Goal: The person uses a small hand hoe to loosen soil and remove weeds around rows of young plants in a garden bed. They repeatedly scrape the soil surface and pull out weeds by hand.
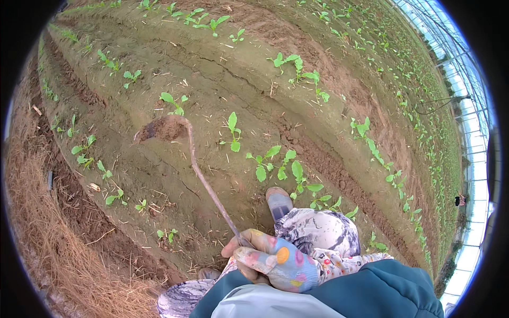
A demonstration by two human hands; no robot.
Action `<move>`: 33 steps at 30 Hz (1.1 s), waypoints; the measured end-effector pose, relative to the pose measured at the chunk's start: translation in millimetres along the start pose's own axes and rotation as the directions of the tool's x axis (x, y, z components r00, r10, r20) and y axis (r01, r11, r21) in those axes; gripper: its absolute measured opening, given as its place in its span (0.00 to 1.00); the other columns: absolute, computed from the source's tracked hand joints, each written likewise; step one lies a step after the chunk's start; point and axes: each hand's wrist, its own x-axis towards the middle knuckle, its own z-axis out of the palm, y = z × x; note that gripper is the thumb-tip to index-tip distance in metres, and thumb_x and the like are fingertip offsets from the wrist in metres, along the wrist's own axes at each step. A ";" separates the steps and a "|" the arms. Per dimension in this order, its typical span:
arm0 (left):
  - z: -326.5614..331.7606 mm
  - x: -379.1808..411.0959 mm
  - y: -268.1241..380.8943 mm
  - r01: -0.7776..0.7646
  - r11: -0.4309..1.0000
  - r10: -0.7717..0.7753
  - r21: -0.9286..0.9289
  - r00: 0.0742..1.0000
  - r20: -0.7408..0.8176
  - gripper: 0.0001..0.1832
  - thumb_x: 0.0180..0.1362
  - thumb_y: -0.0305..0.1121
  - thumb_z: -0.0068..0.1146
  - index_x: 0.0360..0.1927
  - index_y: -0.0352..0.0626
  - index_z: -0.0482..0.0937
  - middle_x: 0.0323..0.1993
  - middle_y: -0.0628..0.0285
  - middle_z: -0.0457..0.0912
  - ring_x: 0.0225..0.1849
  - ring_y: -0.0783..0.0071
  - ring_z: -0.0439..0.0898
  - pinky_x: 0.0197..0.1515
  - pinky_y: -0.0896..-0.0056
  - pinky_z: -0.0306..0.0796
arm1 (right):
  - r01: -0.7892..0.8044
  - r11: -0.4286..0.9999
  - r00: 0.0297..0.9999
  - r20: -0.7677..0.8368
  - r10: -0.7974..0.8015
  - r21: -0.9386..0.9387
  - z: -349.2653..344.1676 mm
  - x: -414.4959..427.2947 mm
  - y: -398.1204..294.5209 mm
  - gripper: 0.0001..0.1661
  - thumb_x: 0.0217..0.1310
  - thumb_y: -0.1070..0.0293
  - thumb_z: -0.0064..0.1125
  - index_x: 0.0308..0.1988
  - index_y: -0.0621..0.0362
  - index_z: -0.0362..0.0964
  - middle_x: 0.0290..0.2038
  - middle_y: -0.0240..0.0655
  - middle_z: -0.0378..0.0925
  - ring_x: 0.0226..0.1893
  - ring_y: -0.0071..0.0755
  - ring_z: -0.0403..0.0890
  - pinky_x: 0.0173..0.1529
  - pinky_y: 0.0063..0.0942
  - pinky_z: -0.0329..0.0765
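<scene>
My right hand (270,258), in a light blue glove with coloured spots and soil-stained fingers, grips the lower end of a hand hoe. The hoe's thin, bent metal shank (204,181) runs up and to the left. Its curved blade (161,128), coated with brown soil, is over the bed just below a small leafy seedling (174,104). Another seedling (234,133) stands to the right of the blade. My left hand is out of view. Several more seedlings (278,161) grow beside my grey shoe (279,202).
Rows of seedlings (373,149) run along the soil beds, with a loose-soil furrow (342,175) between them. Dry straw (75,254) covers the lower left ground. My patterned trouser knee (322,230) is beside the plants. A greenhouse wall (475,167) curves along the right.
</scene>
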 end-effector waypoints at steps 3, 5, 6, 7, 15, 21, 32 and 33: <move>-15.2 -13.5 -10.7 -0.065 0.989 0.051 -0.131 0.993 -0.105 0.22 0.68 0.45 0.46 0.56 0.41 0.77 0.47 0.53 0.81 0.45 0.69 0.80 0.47 0.65 0.73 | -0.174 0.984 0.965 0.193 0.175 -0.024 3.8 -18.4 37.4 0.25 0.71 0.54 0.48 0.52 0.66 0.62 0.26 0.29 0.67 0.17 0.17 0.63 0.22 0.17 0.59; -31.6 -12.4 11.8 -0.176 0.942 0.135 -0.286 0.978 -0.158 0.22 0.68 0.46 0.46 0.56 0.40 0.77 0.47 0.53 0.81 0.45 0.70 0.80 0.46 0.66 0.73 | -0.336 0.796 0.937 0.266 0.227 0.503 -24.4 -22.6 85.0 0.21 0.73 0.57 0.44 0.52 0.64 0.63 0.28 0.30 0.70 0.22 0.19 0.74 0.27 0.14 0.70; -55.1 -25.5 17.2 -0.222 0.899 0.141 -0.378 0.963 -0.230 0.22 0.69 0.46 0.46 0.56 0.40 0.77 0.46 0.53 0.81 0.44 0.70 0.80 0.46 0.66 0.73 | -0.351 0.794 0.930 0.285 0.233 0.497 -21.4 -24.4 90.0 0.20 0.74 0.56 0.43 0.51 0.63 0.64 0.26 0.29 0.69 0.20 0.18 0.72 0.24 0.14 0.68; -87.2 -49.5 13.7 -0.263 0.842 0.107 -0.472 0.937 -0.332 0.22 0.69 0.46 0.46 0.56 0.40 0.77 0.46 0.53 0.81 0.44 0.71 0.80 0.45 0.67 0.73 | -0.262 0.936 0.948 0.243 0.204 0.234 -13.1 -28.5 86.1 0.20 0.74 0.55 0.42 0.51 0.61 0.65 0.24 0.27 0.69 0.17 0.17 0.71 0.21 0.14 0.67; -214.1 -282.7 26.5 -0.889 0.395 0.224 0.232 -0.152 -0.963 0.30 0.71 0.41 0.46 0.73 0.42 0.55 0.61 0.55 0.72 0.58 0.68 0.73 0.60 0.68 0.67 | 0.006 0.991 0.886 0.460 0.056 -0.132 -10.1 -23.6 136.0 0.22 0.75 0.53 0.40 0.48 0.62 0.67 0.24 0.26 0.70 0.13 0.18 0.66 0.16 0.20 0.66; -221.2 -301.2 47.0 -0.892 0.364 0.202 0.269 -0.207 -0.957 0.31 0.73 0.44 0.39 0.74 0.42 0.51 0.68 0.53 0.63 0.65 0.66 0.68 0.64 0.67 0.65 | -0.081 0.992 0.831 0.543 0.121 -0.098 -1.2 -48.3 163.5 0.22 0.75 0.52 0.41 0.46 0.62 0.66 0.23 0.25 0.68 0.14 0.18 0.66 0.17 0.21 0.67; -232.9 -260.0 86.4 -0.949 -0.041 0.097 0.312 -0.315 -0.944 0.39 0.65 0.23 0.52 0.75 0.50 0.48 0.66 0.54 0.65 0.56 0.71 0.73 0.58 0.72 0.68 | 0.057 0.998 0.864 0.502 -0.043 -0.014 -5.0 -48.6 154.9 0.21 0.76 0.53 0.38 0.45 0.61 0.66 0.21 0.23 0.65 0.13 0.17 0.63 0.16 0.19 0.63; -231.4 -261.2 86.9 -0.955 -0.061 0.082 0.290 -0.295 -0.952 0.38 0.64 0.23 0.53 0.75 0.48 0.51 0.65 0.54 0.67 0.56 0.72 0.73 0.58 0.72 0.68 | 0.042 0.999 0.879 0.476 -0.022 -0.030 -6.6 -47.0 154.1 0.21 0.76 0.53 0.39 0.46 0.61 0.66 0.21 0.23 0.65 0.13 0.17 0.63 0.17 0.19 0.64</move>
